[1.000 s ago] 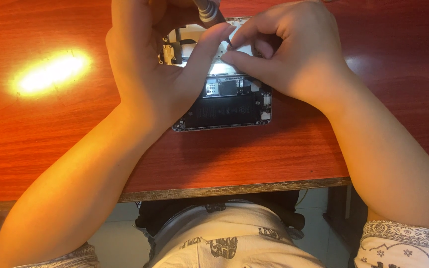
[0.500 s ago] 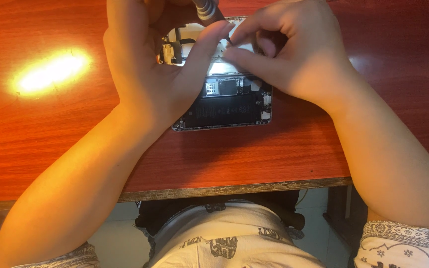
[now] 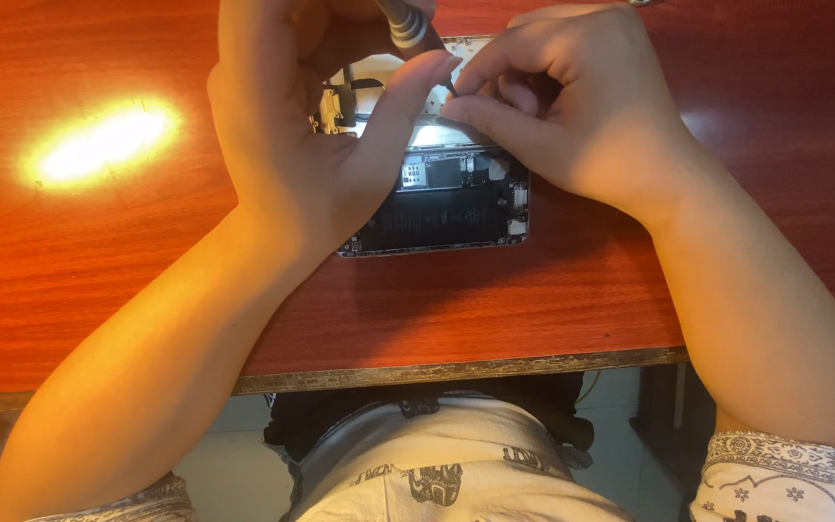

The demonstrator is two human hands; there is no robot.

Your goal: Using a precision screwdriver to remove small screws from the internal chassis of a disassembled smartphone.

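Note:
An opened phone [image 3: 446,208] lies on the red wooden table [image 3: 99,280], its dark battery and circuit parts showing. My left hand [image 3: 292,145] covers the phone's left side and grips a screwdriver [image 3: 404,23] with a grey knurled handle, thumb stretched along it. The thin dark tip points down onto the phone's upper part. My right hand [image 3: 582,116] comes in from the right with curled fingers. Its index finger and thumb pinch together at the screwdriver's tip, over the phone. The phone's top half is mostly hidden by both hands.
A bright glare spot [image 3: 99,145] lies on the table to the left of the hands. The table's worn front edge [image 3: 456,370] runs across the view, with my lap in patterned clothing [image 3: 437,464] below it.
Both hands stay on the phone and screwdriver with almost no movement; the left hand and tool shift very slightly upward in the view.

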